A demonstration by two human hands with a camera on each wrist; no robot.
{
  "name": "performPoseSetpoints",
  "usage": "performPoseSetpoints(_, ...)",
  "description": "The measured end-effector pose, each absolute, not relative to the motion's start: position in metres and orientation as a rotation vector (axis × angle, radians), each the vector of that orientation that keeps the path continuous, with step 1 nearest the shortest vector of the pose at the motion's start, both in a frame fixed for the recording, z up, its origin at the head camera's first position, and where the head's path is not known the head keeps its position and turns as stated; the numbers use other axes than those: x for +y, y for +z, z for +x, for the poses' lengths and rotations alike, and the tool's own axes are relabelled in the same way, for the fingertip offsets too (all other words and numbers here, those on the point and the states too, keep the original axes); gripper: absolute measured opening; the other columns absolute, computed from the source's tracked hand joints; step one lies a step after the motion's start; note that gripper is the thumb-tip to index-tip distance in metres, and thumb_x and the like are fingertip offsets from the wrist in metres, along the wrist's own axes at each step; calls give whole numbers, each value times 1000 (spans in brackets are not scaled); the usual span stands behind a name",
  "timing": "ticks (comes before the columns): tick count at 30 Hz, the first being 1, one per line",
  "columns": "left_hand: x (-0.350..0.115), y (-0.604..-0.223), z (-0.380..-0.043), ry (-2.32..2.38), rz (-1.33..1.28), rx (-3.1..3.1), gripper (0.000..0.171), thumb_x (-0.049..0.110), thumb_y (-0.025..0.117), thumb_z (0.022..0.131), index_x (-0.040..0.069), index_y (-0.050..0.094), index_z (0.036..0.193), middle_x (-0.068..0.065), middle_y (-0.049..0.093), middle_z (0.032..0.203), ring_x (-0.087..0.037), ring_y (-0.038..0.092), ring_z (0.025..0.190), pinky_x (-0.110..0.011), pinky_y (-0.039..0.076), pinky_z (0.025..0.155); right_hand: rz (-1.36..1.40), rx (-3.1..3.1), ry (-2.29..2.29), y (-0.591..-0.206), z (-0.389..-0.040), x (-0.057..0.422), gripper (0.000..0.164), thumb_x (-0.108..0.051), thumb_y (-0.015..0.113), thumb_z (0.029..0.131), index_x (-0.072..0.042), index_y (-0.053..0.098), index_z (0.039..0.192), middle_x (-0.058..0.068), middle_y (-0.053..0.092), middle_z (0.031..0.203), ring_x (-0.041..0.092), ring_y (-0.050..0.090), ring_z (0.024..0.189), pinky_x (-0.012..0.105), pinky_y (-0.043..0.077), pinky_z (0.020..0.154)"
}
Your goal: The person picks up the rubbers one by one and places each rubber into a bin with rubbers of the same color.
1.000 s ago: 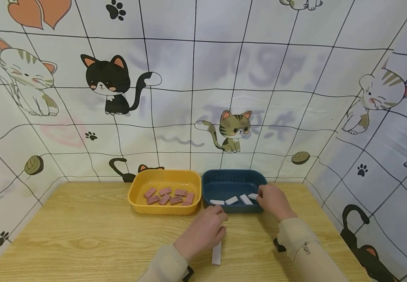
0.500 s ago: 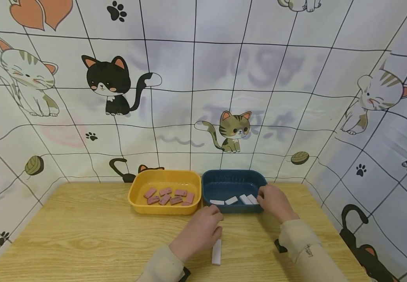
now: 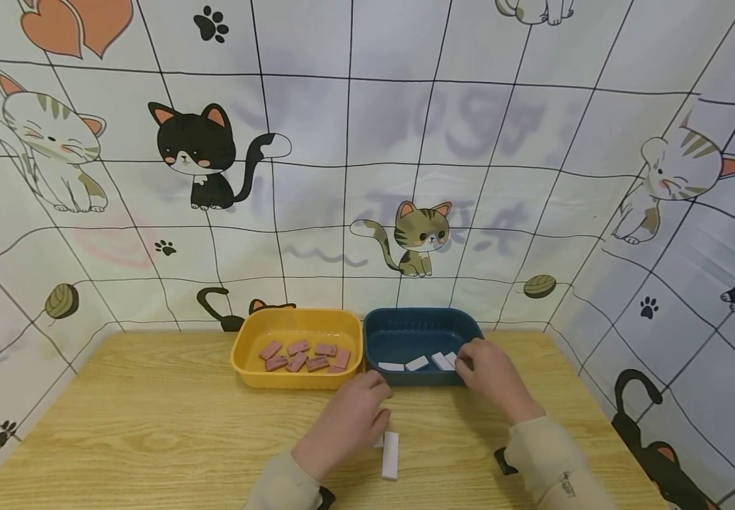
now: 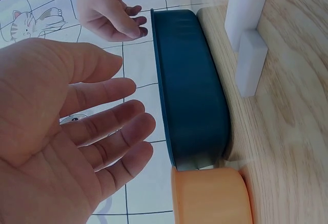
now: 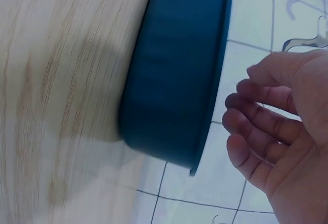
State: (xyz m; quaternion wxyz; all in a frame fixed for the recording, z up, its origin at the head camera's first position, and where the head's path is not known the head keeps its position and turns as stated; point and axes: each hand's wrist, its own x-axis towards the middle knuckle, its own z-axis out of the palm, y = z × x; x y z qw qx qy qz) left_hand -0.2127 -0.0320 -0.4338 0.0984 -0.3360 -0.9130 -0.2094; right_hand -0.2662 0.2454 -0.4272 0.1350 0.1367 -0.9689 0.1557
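My left hand (image 3: 345,423) hovers over the table in front of the two bins, fingers relaxed and holding nothing. Beside it, a long white block (image 3: 390,457) lies on the wood. A shorter white block (image 4: 251,62) sits against it in the left wrist view; my hand mostly hides it in the head view. My right hand (image 3: 493,377) is over the right front rim of the blue bin (image 3: 421,380), with loosely bent fingers and nothing between them. Several white blocks (image 3: 416,363) lie along the bin's front, the rightmost partly hidden by that hand.
A yellow bin (image 3: 297,380) holding several pink blocks (image 3: 318,363) stands directly left of the blue one. Both are at the back of the wooden table (image 3: 170,432), close to the cat-patterned wall covering (image 3: 316,198). Similar covering rises at both sides.
The right hand has let a white block drop into the blue bin and shifted slightly left. My left hand has drawn left and a little down, uncovering more of the white blocks on the table.
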Motion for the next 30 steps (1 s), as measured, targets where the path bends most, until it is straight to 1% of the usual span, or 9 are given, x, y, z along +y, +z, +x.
performPoseSetpoints(4, -34, -433, -212, -641, -975, -2714, 15, 14, 71, 96, 8, 74, 109, -1, 64, 106, -13, 59, 94, -30, 54, 89, 464, -2749, 491, -426, -256, 238, 6, -5, 73, 90, -8, 73, 85, 3, 65, 87, 14, 53, 73, 35, 51, 67)
performPoseSetpoints(7, -36, -432, -210, -656, -969, -2710, 15, 14, 71, 96, 7, 74, 109, -2, 64, 107, -14, 59, 95, -30, 54, 88, 489, -2712, 529, -424, -249, 231, 4, -7, 74, 91, -8, 74, 87, 2, 64, 89, 12, 53, 73, 33, 50, 65)
performPoseSetpoints(10, -38, -431, -209, -664, -964, -2705, 15, 14, 71, 96, 7, 74, 109, -2, 64, 107, -14, 60, 95, -31, 54, 87, 511, -2678, 561, -424, -243, 225, 4, -8, 76, 90, -10, 73, 88, 0, 65, 90, 13, 57, 76, 33, 52, 67)
performPoseSetpoints(13, -40, -432, -209, -663, -963, -2703, 15, 14, 71, 96, 6, 74, 109, -3, 64, 107, -15, 60, 94, -31, 54, 87, 574, -2634, 592, -426, -238, 218, 9, -5, 78, 88, -12, 73, 89, -1, 65, 92, 14, 61, 78, 32, 55, 69)
performPoseSetpoints(15, -41, -432, -209, -660, -964, -2697, 15, 14, 71, 96, 6, 74, 108, -3, 65, 107, -15, 61, 94, -31, 55, 86, 644, -2591, 609, -428, -235, 214, 12, -3, 80, 86, -11, 73, 90, -2, 64, 92, 13, 63, 79, 30, 56, 69)
performPoseSetpoints(21, -45, -434, -210, -670, -949, -2679, 14, 13, 74, 93, 7, 74, 106, -3, 64, 105, -14, 61, 93, -31, 55, 85, 806, -2475, 669, -433, -227, 202, 15, 0, 80, 84, -10, 72, 92, -4, 63, 91, 9, 60, 78, 25, 54, 67)
performPoseSetpoints(25, -46, -436, -211, -661, -947, -2668, 14, 14, 74, 94, 6, 74, 106, -2, 64, 105, -15, 61, 93, -32, 55, 86, 870, -2441, 669, -439, -224, 197, 18, 1, 80, 83, -10, 72, 94, -3, 64, 92, 11, 61, 78, 25, 54, 69)
performPoseSetpoints(30, -49, -436, -210, -659, -946, -2659, 14, 13, 74, 93, 6, 74, 106, -2, 64, 105, -15, 61, 93, -32, 55, 86, 925, -2451, 661, -443, -219, 190, 19, 1, 79, 84, -8, 72, 99, -2, 62, 92, 13, 58, 76, 25, 51, 66)
